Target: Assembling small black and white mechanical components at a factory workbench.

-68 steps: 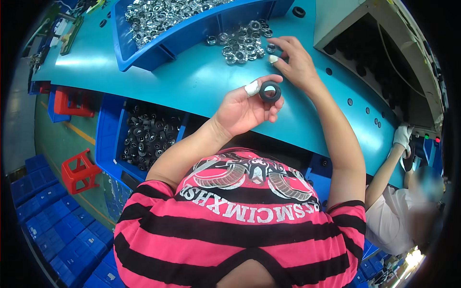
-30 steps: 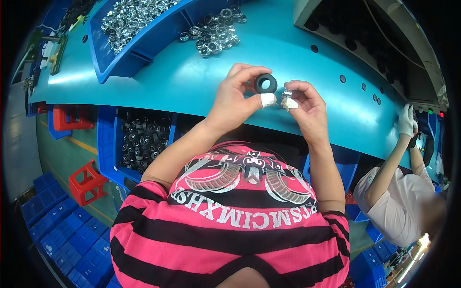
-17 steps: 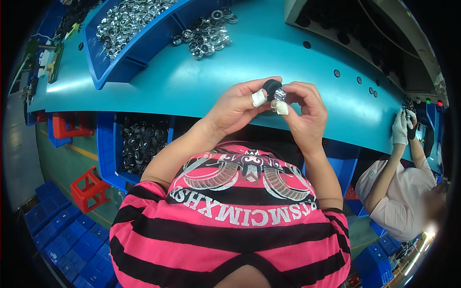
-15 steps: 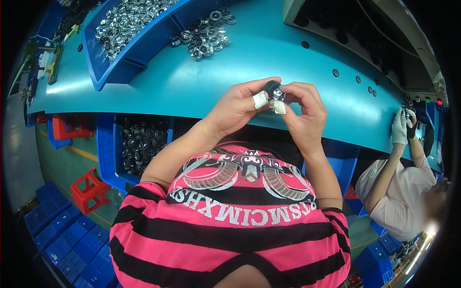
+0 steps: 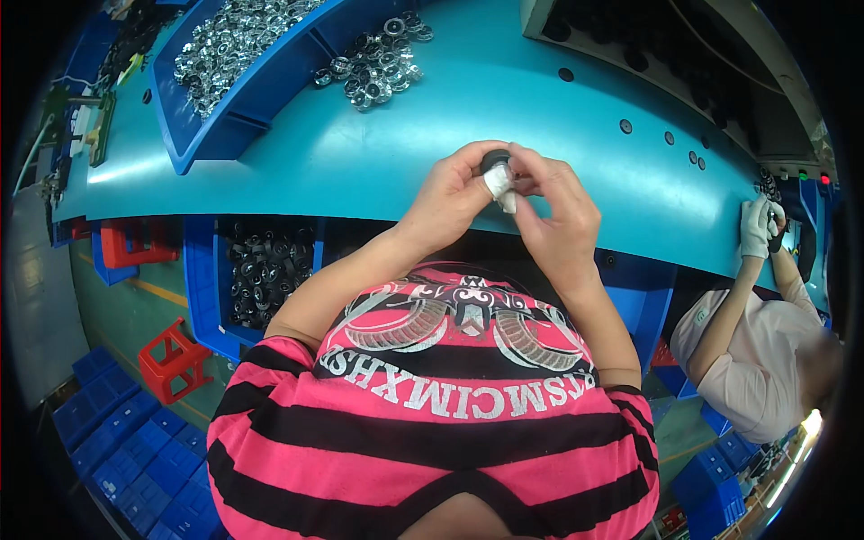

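Above the near edge of the blue-green table, my two hands meet at chest height. My left hand (image 5: 454,191) grips a small black wheel-like part (image 5: 494,159) between thumb and fingers, with white tape round the thumb. Closed against it from the other side is my right hand (image 5: 558,202), its thumb also wrapped in white. Its fingertips are at the clear shiny part seen half a second ago, now mostly hidden behind the fingers. Whether the two parts are joined I cannot tell.
A blue bin (image 5: 193,148) of clear shiny parts stands at the far left, beside a loose pile (image 5: 373,72). Several black discs (image 5: 625,127) dot the table's right side. Under the table is a bin of black parts (image 5: 270,270). A co-worker's gloved hands (image 5: 759,227) work at right.
My right hand has moved slightly left and closed in against the left hand. The clear shiny part has gone behind the fingers, and the black part has turned and shifted a little left.
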`<state>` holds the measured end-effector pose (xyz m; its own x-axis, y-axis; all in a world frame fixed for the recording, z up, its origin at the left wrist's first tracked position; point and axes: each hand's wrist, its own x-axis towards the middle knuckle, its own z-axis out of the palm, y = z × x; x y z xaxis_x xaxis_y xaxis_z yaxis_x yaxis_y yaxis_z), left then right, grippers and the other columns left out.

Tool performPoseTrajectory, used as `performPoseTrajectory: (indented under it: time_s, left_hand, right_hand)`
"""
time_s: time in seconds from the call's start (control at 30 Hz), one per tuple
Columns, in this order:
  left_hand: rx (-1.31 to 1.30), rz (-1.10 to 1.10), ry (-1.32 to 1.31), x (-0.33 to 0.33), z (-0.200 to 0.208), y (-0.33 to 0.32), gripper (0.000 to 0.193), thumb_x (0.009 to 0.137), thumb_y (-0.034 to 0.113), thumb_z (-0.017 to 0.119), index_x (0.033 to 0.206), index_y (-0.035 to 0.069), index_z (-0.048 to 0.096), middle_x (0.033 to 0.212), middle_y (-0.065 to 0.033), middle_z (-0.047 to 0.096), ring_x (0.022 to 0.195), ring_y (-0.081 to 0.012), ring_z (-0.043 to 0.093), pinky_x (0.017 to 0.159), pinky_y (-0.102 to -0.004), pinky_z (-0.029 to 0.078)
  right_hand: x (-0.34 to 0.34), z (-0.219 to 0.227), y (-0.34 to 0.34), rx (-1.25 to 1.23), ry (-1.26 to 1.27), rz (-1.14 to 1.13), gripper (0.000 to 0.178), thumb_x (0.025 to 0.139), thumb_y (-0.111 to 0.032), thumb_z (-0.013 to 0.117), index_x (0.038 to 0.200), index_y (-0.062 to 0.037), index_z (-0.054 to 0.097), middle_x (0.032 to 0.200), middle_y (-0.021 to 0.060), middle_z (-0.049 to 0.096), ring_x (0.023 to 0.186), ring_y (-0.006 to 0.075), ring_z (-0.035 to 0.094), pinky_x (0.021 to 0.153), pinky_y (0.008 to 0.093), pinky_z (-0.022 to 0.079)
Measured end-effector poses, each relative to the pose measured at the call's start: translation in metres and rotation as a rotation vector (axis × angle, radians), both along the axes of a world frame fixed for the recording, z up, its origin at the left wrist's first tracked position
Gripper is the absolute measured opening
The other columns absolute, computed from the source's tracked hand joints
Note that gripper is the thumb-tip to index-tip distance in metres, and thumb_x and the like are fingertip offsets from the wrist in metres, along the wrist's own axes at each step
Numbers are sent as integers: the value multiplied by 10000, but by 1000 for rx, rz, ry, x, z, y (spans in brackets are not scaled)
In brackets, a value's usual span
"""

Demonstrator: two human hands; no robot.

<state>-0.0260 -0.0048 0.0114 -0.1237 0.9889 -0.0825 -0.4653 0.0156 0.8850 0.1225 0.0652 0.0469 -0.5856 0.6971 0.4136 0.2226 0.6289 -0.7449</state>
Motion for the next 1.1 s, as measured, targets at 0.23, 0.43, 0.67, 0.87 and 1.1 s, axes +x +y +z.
performPoseTrajectory:
  time_s: [0.23,0.43,0.67,0.87,1.1]
  left_hand:
    - [62,-21,-208,-5,9,4,374,1028,176,606,1355,10,531,1144,-95,659,1033,-164,643,874,-310,541]
    - [112,13,-54,5,6,9,361,1017,168,628,1325,1,542,1087,-74,648,1004,-153,635,848,-308,555]
    - [125,10,145,0,15,15,328,1027,188,616,1308,33,555,1079,-54,634,954,-139,631,779,-295,579]
    - [28,71,157,0,15,34,261,1020,101,590,1272,35,587,1040,-44,642,860,-125,643,719,-268,581]
    - [55,179,212,-3,12,50,268,1010,58,577,1272,31,627,1076,-55,671,883,-117,651,720,-253,582]
  right_hand:
    - [16,-7,13,-543,172,50,415,895,-86,731,1292,1,643,1197,127,629,1015,206,646,905,331,532]
    - [15,-16,8,-681,298,27,310,910,-47,715,1213,19,705,1157,110,651,989,171,657,822,290,573]
    - [8,-17,15,-626,260,-64,285,894,-47,738,1178,-22,745,1109,96,659,943,146,652,779,261,559]
    - [-2,-14,22,-664,324,-83,288,926,-24,693,1211,-33,732,1076,74,629,884,134,636,753,261,549]
    - [-18,-11,22,-480,336,-125,275,935,16,660,1201,-15,726,1079,78,620,921,142,655,760,260,608]
